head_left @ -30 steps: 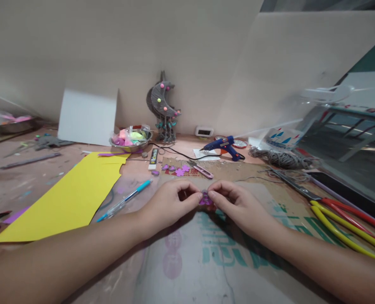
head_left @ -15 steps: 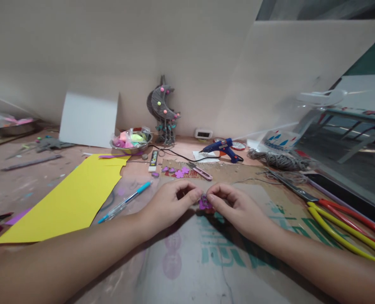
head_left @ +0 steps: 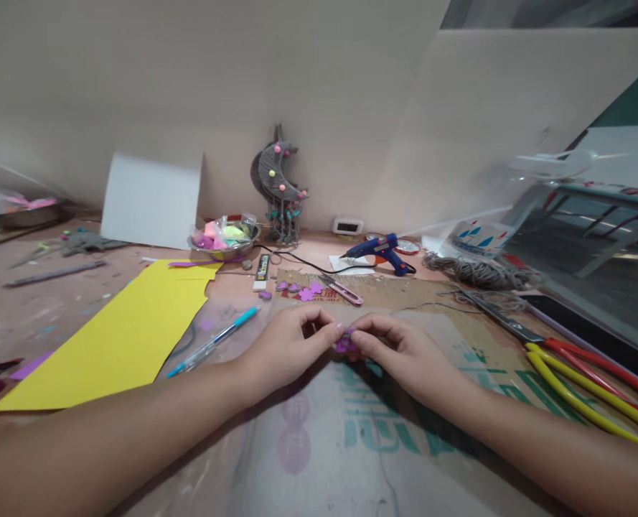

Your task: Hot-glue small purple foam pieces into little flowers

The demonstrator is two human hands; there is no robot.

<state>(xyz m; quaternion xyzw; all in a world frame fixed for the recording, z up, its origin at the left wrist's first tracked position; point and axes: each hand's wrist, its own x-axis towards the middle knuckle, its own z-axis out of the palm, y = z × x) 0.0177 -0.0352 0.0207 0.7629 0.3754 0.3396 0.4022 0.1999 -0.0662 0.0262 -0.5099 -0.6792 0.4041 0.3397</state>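
Observation:
My left hand [head_left: 289,345] and my right hand [head_left: 399,348] meet at the middle of the table over a cardboard sheet [head_left: 405,402]. Both pinch a small purple flower cutout [head_left: 344,343] between thumb and fingertips. The cutout is mostly hidden by my fingers. More purple flower pieces [head_left: 302,291] lie on the cardboard just beyond my hands, beside a small pink snipper [head_left: 343,289]. A blue pen [head_left: 214,341] lies left of my left hand.
A yellow paper sheet [head_left: 119,330] lies at left. A metal bowl of coloured bits [head_left: 222,238], a grey moon ornament [head_left: 278,183] and a blue glue gun [head_left: 380,251] stand at the back. Twine [head_left: 477,271], scissors [head_left: 504,319] and red and yellow tubes [head_left: 593,384] lie at right.
My fingertips have closed tighter together on the purple cutout, covering more of it. Both hands stay in the same spot.

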